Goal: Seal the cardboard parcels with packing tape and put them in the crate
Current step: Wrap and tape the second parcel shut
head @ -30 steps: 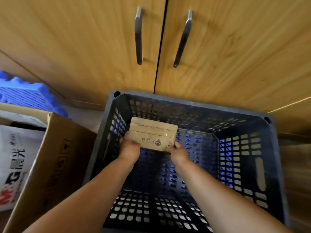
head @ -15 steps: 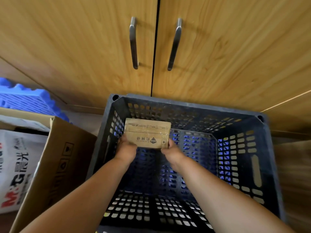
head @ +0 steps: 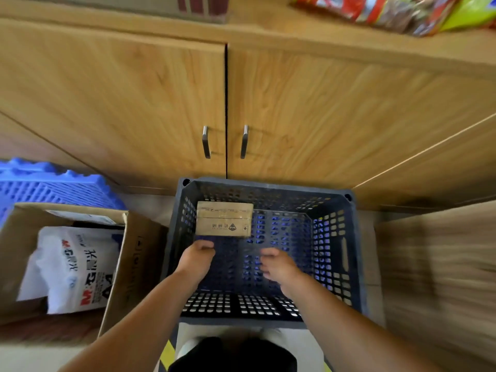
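Against the far wooden cabinet (head: 134, 103) stands the dark crate (head: 346, 264); left of it, an open cardboard box (head: 134, 264); the parcel (head: 225, 222) lies in the crate's far-left corner; left hand (head: 197, 257) and right hand (head: 279, 267) hover just near of it, fingers loosely curled, holding nothing.

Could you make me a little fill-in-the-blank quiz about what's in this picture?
The small brown cardboard parcel lies ____ the dark perforated plastic crate.
The left hand and right hand hold ____.
The wooden cabinet has ____ metal handles.
The white printed bag sits in the open cardboard box on the crate's ____.
Missing: inside; nothing; two; left.
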Action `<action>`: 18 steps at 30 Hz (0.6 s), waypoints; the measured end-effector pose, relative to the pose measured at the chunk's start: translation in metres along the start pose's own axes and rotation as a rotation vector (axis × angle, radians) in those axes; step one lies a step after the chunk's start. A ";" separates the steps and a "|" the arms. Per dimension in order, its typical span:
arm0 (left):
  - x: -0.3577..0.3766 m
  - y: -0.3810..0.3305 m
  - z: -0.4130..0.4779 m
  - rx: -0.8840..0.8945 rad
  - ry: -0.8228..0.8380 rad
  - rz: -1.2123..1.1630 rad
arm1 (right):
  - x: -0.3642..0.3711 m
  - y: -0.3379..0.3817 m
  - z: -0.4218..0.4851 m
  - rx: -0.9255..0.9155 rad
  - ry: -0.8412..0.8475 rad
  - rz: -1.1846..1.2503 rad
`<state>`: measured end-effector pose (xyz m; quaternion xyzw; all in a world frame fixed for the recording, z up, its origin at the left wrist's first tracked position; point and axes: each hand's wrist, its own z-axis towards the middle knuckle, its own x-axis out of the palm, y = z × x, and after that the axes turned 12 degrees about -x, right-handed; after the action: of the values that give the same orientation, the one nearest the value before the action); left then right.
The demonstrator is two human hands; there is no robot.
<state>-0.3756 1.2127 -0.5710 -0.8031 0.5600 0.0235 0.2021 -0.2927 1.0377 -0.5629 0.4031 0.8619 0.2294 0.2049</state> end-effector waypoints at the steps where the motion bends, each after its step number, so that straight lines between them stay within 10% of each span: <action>1: -0.002 -0.003 -0.018 -0.007 0.010 -0.015 | -0.006 0.009 -0.019 -0.005 -0.003 0.040; 18: -0.008 -0.097 -0.411 0.264 0.239 0.198 | -0.176 0.162 -0.408 -0.238 -0.301 0.278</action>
<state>-0.3679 1.1033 -0.1630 -0.7075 0.6546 -0.1258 0.2346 -0.3109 0.8976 -0.1121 0.5205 0.7247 0.2928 0.3436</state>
